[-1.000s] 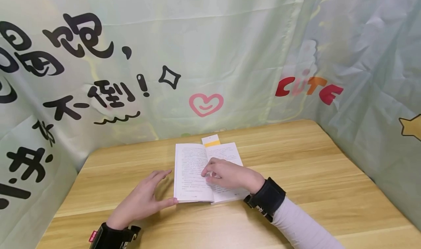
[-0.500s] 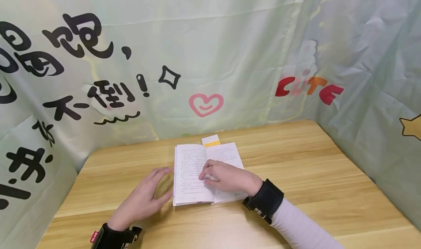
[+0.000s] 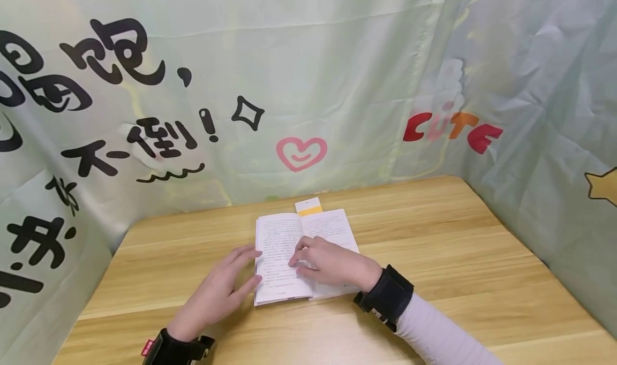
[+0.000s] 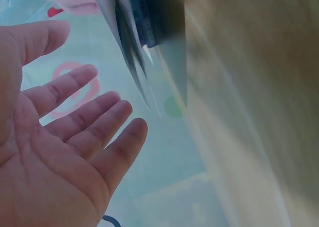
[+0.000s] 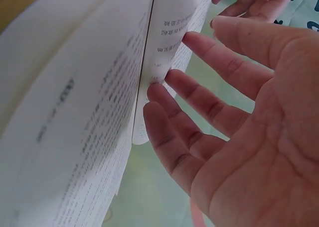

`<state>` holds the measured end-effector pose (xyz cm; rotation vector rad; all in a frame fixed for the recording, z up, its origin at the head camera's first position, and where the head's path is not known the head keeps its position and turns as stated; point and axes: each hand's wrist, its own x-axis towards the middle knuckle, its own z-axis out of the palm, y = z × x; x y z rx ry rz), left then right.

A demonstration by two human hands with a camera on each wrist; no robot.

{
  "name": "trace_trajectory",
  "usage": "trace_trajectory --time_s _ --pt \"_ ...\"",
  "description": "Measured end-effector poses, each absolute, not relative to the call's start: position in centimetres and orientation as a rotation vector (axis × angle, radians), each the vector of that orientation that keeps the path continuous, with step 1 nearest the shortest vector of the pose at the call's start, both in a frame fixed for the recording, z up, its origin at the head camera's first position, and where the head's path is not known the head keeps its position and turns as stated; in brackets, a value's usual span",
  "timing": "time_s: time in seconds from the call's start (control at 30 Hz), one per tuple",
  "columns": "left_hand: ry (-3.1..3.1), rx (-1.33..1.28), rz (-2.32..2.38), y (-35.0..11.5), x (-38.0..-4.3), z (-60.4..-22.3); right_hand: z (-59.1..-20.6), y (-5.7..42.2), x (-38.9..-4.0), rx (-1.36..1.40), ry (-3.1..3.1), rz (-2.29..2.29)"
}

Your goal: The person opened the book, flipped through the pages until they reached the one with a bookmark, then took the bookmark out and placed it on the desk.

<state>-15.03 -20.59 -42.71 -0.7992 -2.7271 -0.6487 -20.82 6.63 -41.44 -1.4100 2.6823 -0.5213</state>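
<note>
An open book point(image 3: 277, 242) with printed pages lies on the wooden table, and a white and yellow card point(image 3: 308, 206) sticks out beyond its top edge. My left hand point(image 3: 217, 293) is at the book's left edge, thumb and fingers spread; its fingertips overlap the page margin in the head view. In the left wrist view, this hand point(image 4: 75, 122) has nothing in its palm, beside the book's edge point(image 4: 119, 33). Over the book's middle, my right hand point(image 3: 332, 263) touches the left page by the fold. The right wrist view shows its fingertips point(image 5: 159, 117) against the paper.
The wooden table point(image 3: 434, 236) has rounded far corners. Pale green printed cloth point(image 3: 347, 86) hangs behind it and on both sides. Black bands point(image 3: 385, 295) circle both wrists.
My left hand has moved right, and its fingertips now overlap the left page's edge. The right hand has slid slightly left and toward me. The book's left side has shifted slightly toward me.
</note>
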Motion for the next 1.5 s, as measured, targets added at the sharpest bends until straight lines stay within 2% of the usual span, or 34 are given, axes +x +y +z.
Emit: trace_trajectory --time_s 0.6,1.5 --pt "-2.927 -0.963 -0.61 -19.2 -14.0 -44.2 -41.9 6.3 -20.1 -1.406 2.713 -0.454" --pt "-3.009 -0.924 -0.52 -19.0 -14.0 -44.6 -40.8 7.1 -20.7 -1.363 2.632 -0.554"
